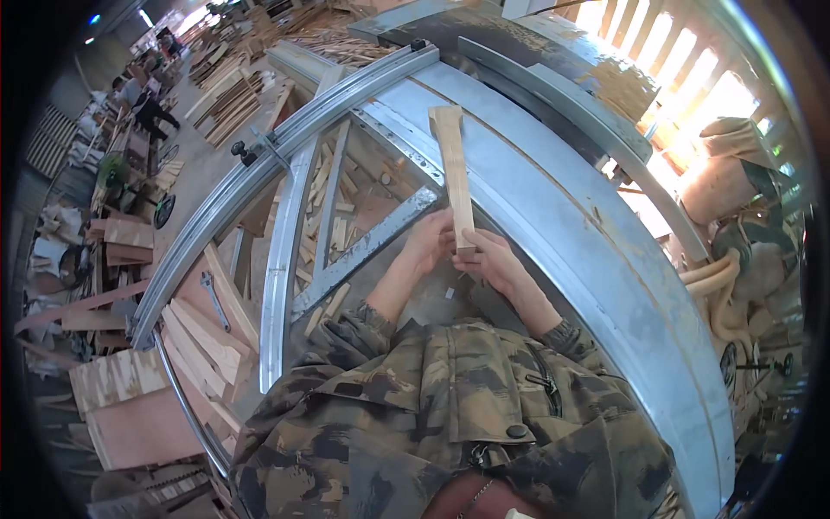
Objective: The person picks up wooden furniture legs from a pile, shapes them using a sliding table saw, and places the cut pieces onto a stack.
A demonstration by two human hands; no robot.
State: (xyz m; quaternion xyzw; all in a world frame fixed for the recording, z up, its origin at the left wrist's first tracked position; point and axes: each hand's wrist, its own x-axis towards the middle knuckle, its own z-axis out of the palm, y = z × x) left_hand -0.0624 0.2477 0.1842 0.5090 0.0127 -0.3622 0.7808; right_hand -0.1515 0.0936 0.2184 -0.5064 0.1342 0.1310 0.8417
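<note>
Between my two hands is a long pale wooden piece (456,169), its near end toward me and its wider, notched far end over the metal table of a saw. My left hand (430,242) closes on its left side near the lower end. On the right side, my right hand (494,259) grips the same end, thumb on top. The smooth grey saw table (553,225) runs from the far middle down to the lower right. To the left of my hands is a metal sliding frame (372,246) with a slanted brace.
A curved aluminium fence (346,91) with a black-knobbed stop (245,154) crosses the far left. Cut boards (203,346) and a wrench (213,298) lie at the lower left. Offcuts (337,216) litter the floor beneath the frame. Another person (143,105) stands at the far left.
</note>
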